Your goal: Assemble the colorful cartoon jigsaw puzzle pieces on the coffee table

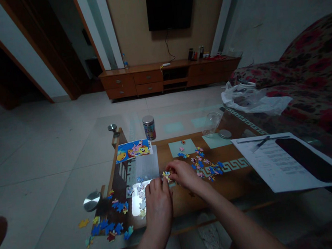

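Over the middle of the glass table, my left hand (158, 201) is closed, its fingers curled together with their tips hidden from me. Beside it, my right hand (183, 173) pinches yellowish jigsaw puzzle pieces (167, 175) with thumb and fingers. Those pieces lie between both hands, close to my left fingertips. Pale pieces (141, 191) lie left of my left hand on a bright reflection. Mostly blue pieces (107, 226) are scattered at the near left, and a mixed blue and pink group (206, 164) spreads to the right of my right hand.
A cartoon picture sheet (133, 150) lies at the back left, near a printed can (149, 128). A clear container (212, 123) and a metal lid (225, 134) stand behind the right-hand pieces. Papers (257, 162) with a pen and dark phone-like slab (310, 160) lie right.
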Motion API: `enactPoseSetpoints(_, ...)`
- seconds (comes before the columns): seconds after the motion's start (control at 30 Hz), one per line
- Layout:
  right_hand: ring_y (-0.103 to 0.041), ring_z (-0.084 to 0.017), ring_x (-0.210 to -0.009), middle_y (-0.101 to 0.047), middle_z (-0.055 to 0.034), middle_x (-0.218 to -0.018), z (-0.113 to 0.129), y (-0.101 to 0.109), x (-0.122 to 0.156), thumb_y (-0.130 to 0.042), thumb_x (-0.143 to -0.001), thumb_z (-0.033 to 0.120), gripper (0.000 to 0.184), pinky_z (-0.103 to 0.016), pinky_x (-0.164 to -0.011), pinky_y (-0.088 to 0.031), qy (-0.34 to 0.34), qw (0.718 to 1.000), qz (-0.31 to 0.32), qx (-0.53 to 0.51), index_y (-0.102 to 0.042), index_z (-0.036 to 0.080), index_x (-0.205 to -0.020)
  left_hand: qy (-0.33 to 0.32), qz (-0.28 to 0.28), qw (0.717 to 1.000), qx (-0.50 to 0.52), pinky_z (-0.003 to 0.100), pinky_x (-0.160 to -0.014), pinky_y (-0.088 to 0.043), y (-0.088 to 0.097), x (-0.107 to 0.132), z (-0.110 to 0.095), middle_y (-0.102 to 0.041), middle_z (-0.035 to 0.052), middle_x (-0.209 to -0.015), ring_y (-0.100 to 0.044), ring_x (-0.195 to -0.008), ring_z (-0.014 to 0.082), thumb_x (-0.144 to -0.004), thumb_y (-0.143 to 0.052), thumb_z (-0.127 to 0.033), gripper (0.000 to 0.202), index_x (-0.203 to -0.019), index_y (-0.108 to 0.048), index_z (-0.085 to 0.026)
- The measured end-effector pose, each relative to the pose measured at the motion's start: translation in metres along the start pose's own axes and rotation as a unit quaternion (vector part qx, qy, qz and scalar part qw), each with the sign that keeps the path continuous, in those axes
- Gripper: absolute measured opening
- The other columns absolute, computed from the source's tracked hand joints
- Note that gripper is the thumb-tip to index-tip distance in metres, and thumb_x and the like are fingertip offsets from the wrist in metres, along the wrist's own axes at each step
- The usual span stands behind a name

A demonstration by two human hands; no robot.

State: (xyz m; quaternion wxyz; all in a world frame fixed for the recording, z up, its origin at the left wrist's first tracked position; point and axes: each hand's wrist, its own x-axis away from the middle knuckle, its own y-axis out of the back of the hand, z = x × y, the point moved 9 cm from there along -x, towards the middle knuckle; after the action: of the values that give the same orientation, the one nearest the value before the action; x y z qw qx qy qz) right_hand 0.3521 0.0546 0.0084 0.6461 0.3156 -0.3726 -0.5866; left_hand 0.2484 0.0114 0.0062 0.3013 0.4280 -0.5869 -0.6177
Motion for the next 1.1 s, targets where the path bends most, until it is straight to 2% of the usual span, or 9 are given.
enactPoseSetpoints(0.13,-0.062,-0.018,-0.083,-0.069,-0.0056,-0.092,-0.0014,-0.0018,-0.0012,-0.063,-0.077,0.008,0.025,-0.025,-0.072,-0.041,0.002,1.000,0.000,-0.003,-0.070,0.017,-0.099,-0.009,0.008,1.000,0.028,0.041,-0.089,-0.043,0.0012,0.0039,0.0015,-0.061,0.0074,-0.102,-0.054,-0.097,0.0255,-0.084,-0.060,-0.017,0.037,-0.122,-0.057,-0.016)
enactPoseSetpoints(0.33,-0.062,-0.018,-0.084,-0.069,-0.0066,-0.093,-0.0031,-0.0041,-0.0028,-0.063,-0.077,0.009,0.023,-0.025,-0.073,-0.041,0.004,1.000,0.001,-0.006,-0.071,0.017,-0.098,-0.012,0.025,1.000,0.012,0.046,-0.091,-0.041,0.0029,0.0048,0.0007,-0.060,0.0069,-0.103,-0.054,-0.099,0.0276,-0.085,-0.062,-0.024,0.045,-0.129,-0.055,-0.026)
enactPoseSetpoints(0.83,-0.062,-0.020,-0.090,-0.070,-0.0087,-0.097,-0.0020,-0.0019,-0.0043,-0.060,-0.078,0.004,0.026,-0.026,-0.078,-0.042,-0.005,1.000,0.012,-0.021,-0.072,0.015,-0.099,-0.003,0.065,0.998,0.022,0.046,-0.088,-0.040,-0.0027,-0.0016,-0.0012,-0.060,0.0097,-0.104,-0.053,-0.101,0.0293,-0.088,-0.058,-0.024,0.035,-0.123,-0.059,-0.022)
enactPoseSetpoints(1.1,-0.060,-0.018,-0.079,-0.067,-0.0064,-0.087,-0.0099,-0.0058,-0.0081,-0.064,-0.072,0.005,0.028,-0.024,-0.070,-0.041,0.007,0.999,-0.001,-0.044,-0.070,0.013,-0.098,0.024,0.086,0.994,0.062,0.047,-0.094,-0.040,0.0019,-0.0012,0.0029,-0.060,0.0071,-0.109,-0.053,-0.106,0.0278,-0.088,-0.058,-0.024,0.036,-0.124,-0.058,-0.025)
